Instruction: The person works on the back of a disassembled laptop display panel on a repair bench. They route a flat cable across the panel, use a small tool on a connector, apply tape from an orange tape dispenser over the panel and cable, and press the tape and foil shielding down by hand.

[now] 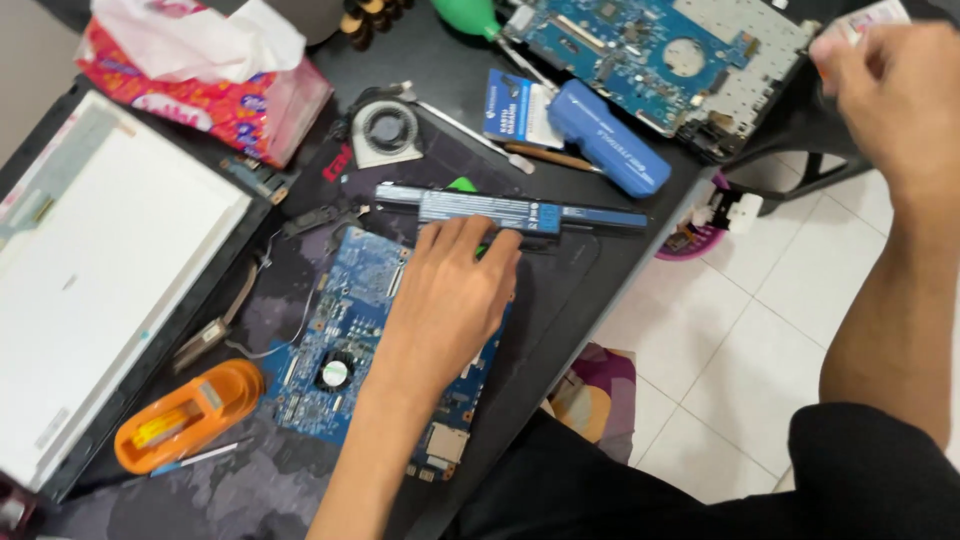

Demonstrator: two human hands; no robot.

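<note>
Black table [560, 300] fills most of the view, white tiled floor [720, 340] off its edge at 4 o'clock. Biggest item is the laptop screen panel [110, 270], white face up, at 9 o'clock. Second blue circuit board [660, 55] sits at 1 o'clock, tissue pack [200, 90] at 11 o'clock. Main blue motherboard [340, 340] lies near centre, slightly toward 7 o'clock, under my forearm. My left hand [450, 290] rests palm down over it, fingers loosely bent, gripping nothing, fingertips [470, 235] touching the long black laptop battery [510, 212], which lies across the table just above centre at 12 o'clock of the motherboard. My right hand [895, 90] is at 2 o'clock, blurred, fingers curled near a small white item at the frame edge; cannot tell if it grips it. Blue screwdriver case [608, 150] just beyond the battery at 1 o'clock. Orange tape dispenser [185, 415] at 8 o'clock. Small cooling fan [385, 130] at 11 o'clock of the battery.
</note>
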